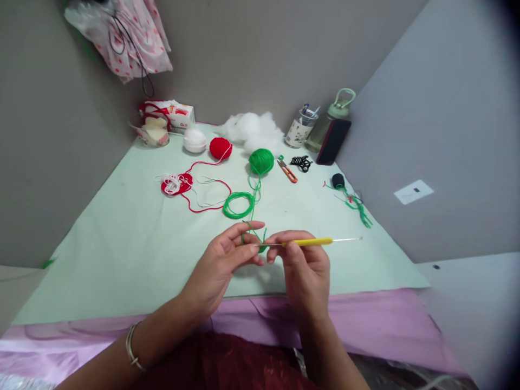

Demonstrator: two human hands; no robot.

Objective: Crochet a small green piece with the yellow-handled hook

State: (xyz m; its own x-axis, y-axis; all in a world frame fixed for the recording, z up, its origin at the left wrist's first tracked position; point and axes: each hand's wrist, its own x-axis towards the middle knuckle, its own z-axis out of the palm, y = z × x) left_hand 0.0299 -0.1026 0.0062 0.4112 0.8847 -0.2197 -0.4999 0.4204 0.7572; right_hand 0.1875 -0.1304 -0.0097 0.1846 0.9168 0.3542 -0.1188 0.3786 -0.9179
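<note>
Hanging on the wall at far left, a pink floral bag point(125, 32) marks the edge of our corner table point(122, 244), which is covered by a pale-green sheet. Below it, at the back, a tissue box point(174, 115) and a clear tub point(154, 134) stand side by side, with a white yarn ball point(195, 141) and a red yarn ball point(220, 148) just to their right. Nearer us lies a red-and-white crochet piece point(175, 184), its loose threads trailing rightward across the sheet.

Our left hand point(221, 262), a bangle point(132, 346) on its wrist, hovers above the table's near edge. Its grip is closed, thumb and fingertips pinching a green strand point(254, 234) that wraps the forefinger. That strand runs back to a flat green coil point(239, 206) and on to the green yarn ball point(261, 161), which sits in front of a heap of white stuffing point(252, 130).

Just beside the left hand, our right hand point(304, 271) has its grip closed round the yellow handle of a crochet hook point(309, 242). We hold it level, one metal end at the pinched strand, the other pointing right.

Further back and to the right lie orange thread snips point(287, 170), a black hair clip point(301, 162), a cup of pens point(299, 130), a green-lidded bottle point(331, 122) and a dark phone point(333, 142) leaning against it. A black spool point(338, 181) and green yarn scraps point(357, 208) lie near the right edge.
</note>
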